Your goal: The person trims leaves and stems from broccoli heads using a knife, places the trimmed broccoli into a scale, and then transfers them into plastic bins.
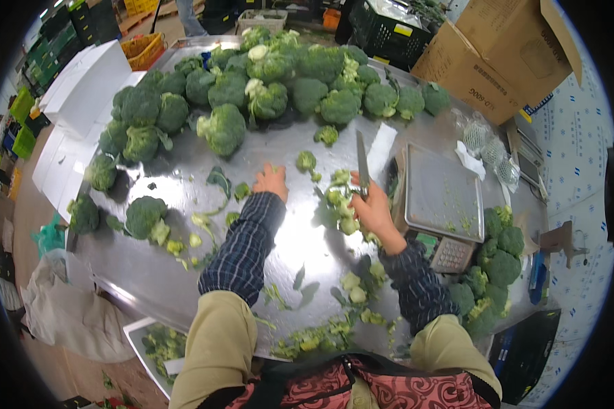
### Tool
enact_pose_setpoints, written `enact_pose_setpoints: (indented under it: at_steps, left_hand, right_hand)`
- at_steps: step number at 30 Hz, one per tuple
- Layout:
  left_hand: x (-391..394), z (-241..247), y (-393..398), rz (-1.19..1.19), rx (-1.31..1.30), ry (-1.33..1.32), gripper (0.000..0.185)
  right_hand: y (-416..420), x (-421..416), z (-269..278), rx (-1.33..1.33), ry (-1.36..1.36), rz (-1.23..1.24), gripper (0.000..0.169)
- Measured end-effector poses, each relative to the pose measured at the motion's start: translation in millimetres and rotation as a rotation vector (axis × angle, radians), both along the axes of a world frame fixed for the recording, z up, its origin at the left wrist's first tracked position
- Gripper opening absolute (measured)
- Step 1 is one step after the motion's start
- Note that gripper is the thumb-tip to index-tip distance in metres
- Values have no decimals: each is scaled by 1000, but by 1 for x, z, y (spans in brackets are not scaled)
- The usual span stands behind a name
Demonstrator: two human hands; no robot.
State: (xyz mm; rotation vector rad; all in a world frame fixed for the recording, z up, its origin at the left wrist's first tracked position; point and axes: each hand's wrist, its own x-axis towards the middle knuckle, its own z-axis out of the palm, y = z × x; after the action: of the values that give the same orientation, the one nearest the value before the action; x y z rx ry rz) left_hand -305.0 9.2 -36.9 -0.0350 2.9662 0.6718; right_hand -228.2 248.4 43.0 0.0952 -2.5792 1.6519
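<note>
My right hand is closed on the handle of a knife, whose blade points away from me. Beside its fingers lies a heap of cut broccoli pieces and stems. My left hand rests low over the metal table, its fingers curled at a small green bit; whether it grips this is not plain. Small broccoli florets lie to its right. A leafy stalk is to its left. One whole broccoli head sits further left, near more trimmings.
Many broccoli heads are piled along the far side. At right stand a weighing scale, more broccoli and a cardboard box. White foam boxes line the left edge. Trimmings lie along the near edge, above a white bin.
</note>
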Motion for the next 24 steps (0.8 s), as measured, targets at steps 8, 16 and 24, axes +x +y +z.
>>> enact_pose_setpoints:
  at_steps: [8,16,24]
  left_hand:
    - [-28,9,0,-109,321,44,66]
    - [-79,-48,76,-215,-3,6,79]
    - [-7,0,40,-218,31,-26,37]
  right_hand:
    - [-3,-182,-63,510,354,-23,51]
    - [-21,-209,-118,521,304,-10,56]
    - [-60,-121,-108,292,103,118,31]
